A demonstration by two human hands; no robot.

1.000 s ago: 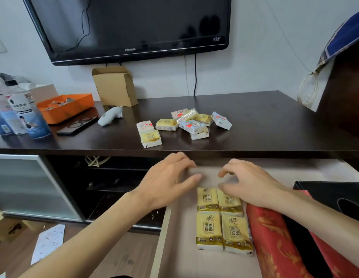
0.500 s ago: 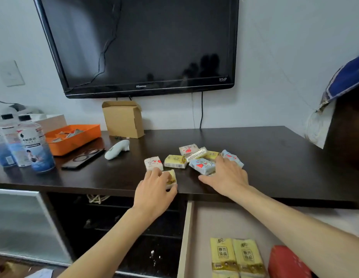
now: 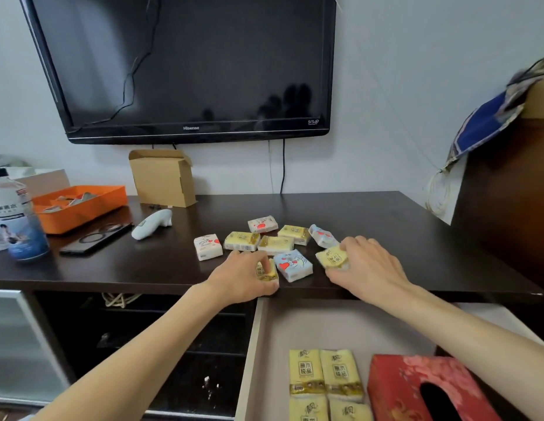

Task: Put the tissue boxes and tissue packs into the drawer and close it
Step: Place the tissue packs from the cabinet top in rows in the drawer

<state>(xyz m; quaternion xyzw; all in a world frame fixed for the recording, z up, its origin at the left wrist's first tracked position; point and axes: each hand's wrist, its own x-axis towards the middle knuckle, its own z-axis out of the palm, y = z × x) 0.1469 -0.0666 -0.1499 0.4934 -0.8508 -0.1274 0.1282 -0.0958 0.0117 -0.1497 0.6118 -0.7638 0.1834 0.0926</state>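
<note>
The left hand (image 3: 245, 279) is wrapped around a yellow tissue pack (image 3: 266, 271), hiding most of it. The right hand (image 3: 366, 268) pinches another yellow pack (image 3: 331, 257) at the table (image 3: 143, 268) edge. More packs (image 3: 275, 244) lie at 12 o'clock. In the open drawer (image 3: 325, 323), the red tissue box (image 3: 416, 387) and lower packs (image 3: 325, 372) are cut off.

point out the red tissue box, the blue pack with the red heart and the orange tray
red tissue box (image 3: 416, 387): head view, on its patterned top face, left of the opening.
blue pack with the red heart (image 3: 293, 265): head view, on its printed top face.
orange tray (image 3: 79, 215): head view, on its front wall.
</note>
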